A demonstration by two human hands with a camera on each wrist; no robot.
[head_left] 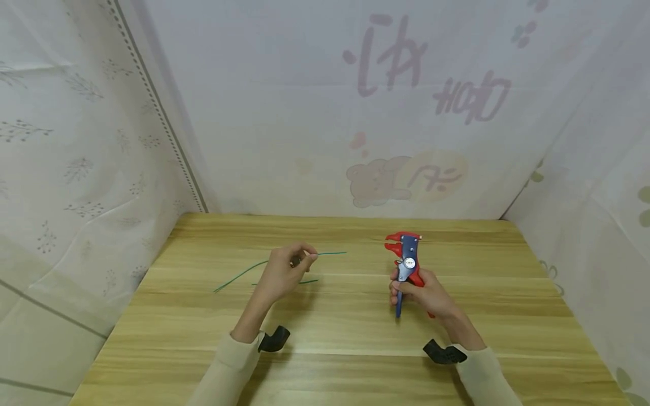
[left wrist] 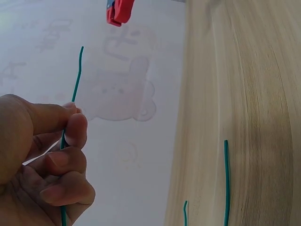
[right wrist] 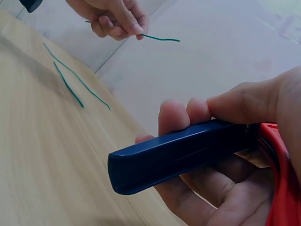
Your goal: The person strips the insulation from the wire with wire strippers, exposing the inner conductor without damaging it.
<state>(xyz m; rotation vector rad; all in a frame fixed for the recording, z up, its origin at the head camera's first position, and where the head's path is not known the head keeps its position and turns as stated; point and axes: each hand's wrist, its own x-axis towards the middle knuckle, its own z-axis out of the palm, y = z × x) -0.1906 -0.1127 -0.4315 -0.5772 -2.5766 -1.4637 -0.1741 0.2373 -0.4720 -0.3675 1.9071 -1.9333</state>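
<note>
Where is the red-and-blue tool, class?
In the head view, the tool is right of centre, in the right hand, across from the left hand.

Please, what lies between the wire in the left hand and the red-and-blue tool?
Nothing: in the head view, only bare tabletop shows between the green wire in the left hand and the tool.
</note>
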